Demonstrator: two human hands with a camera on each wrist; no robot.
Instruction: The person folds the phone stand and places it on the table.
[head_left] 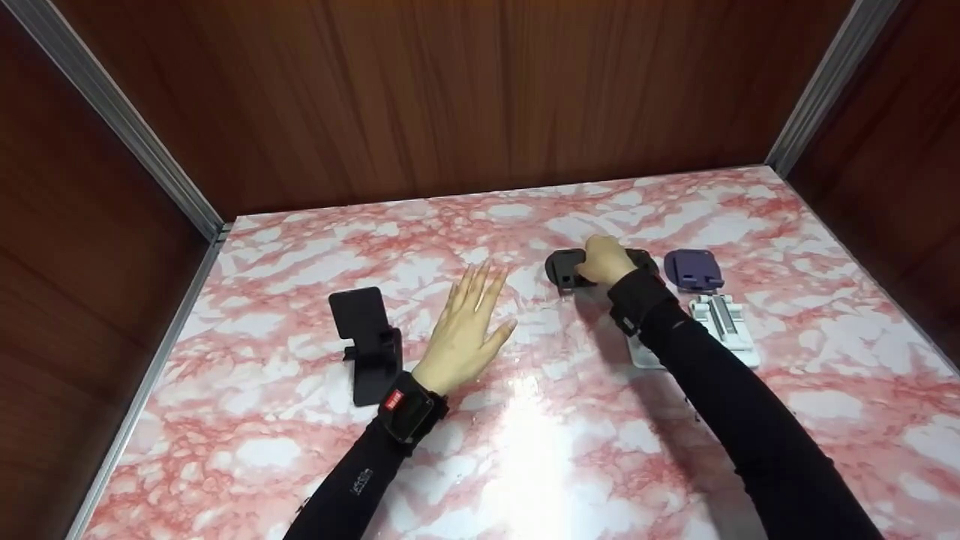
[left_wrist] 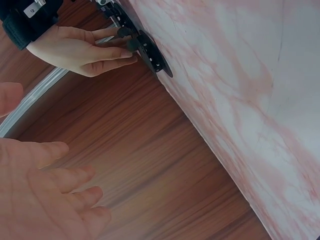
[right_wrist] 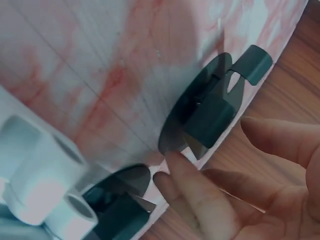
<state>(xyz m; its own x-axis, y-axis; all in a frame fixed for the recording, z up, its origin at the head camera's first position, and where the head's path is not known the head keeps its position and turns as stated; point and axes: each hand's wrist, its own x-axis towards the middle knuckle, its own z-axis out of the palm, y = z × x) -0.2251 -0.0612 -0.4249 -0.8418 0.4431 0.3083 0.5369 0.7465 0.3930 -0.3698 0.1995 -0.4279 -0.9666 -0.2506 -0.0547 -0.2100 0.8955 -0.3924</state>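
Note:
Toward the back right, my right hand (head_left: pixel 604 260) bends down at a black folding phone stand (head_left: pixel 568 270) with a rounded base. In the right wrist view its fingertips (right_wrist: pixel 175 162) are right at the edge of that black stand (right_wrist: pixel 205 112), while the thumb stands apart from them. A second black stand (head_left: pixel 643 261) shows partly behind the hand. My left hand (head_left: pixel 465 330) is held out over the table with its fingers straight and holding nothing. In the left wrist view, the left palm (left_wrist: pixel 40 190) faces the camera. Left of it lies an unfolded black stand (head_left: pixel 367 345).
To the right sits a purple stand (head_left: pixel 694 270), with a white stand (head_left: pixel 724 330) in front of it. My right sleeve (head_left: pixel 712 382) covers part of the white pieces. Wood panels (head_left: pixel 450 97) enclose the marbled table (head_left: pixel 300 465) at the back and both sides.

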